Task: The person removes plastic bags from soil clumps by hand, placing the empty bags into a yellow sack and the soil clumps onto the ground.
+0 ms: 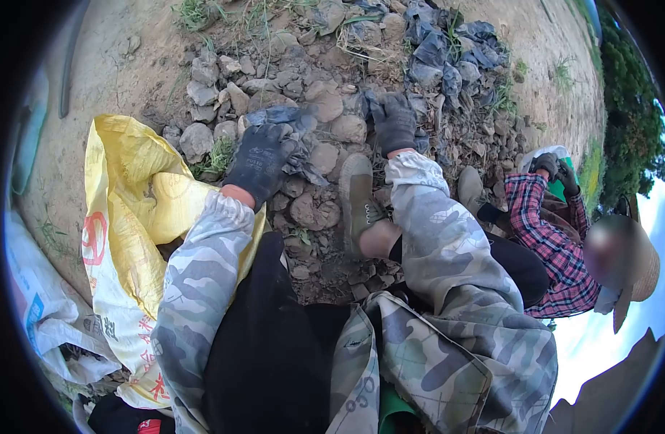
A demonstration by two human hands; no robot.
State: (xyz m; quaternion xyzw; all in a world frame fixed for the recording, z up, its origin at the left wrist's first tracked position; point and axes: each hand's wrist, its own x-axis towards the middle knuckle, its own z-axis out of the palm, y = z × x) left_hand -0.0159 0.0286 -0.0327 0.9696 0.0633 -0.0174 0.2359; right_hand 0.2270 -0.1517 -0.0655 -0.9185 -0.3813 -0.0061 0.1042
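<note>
Your gloved left hand (260,160) clenched a torn grey plastic film scrap (301,145) lying on the stones; your gloved right hand (394,121) curled over its far edge, grip unclear. The open yellow woven sack (130,188) showed no film inside, so the work looked early on, with more crumpled grey film (448,58) left upslope.

- The dry dirt ground (108,79) is showing bare and sandy around its edges.
- A heap of stones (325,105) is lying across its middle, stone touching stone.
- A crumpled plastic sheet (307,163) is draping over some stones.
- Dark plastic scraps (448,50) are lying tangled at the heap's far end.
- A yellow sack (126,181) is lying open just beside the stones.
- A white sack (40,304) is resting against it.
- Grass tufts (217,155) are poking up between stones.
</note>
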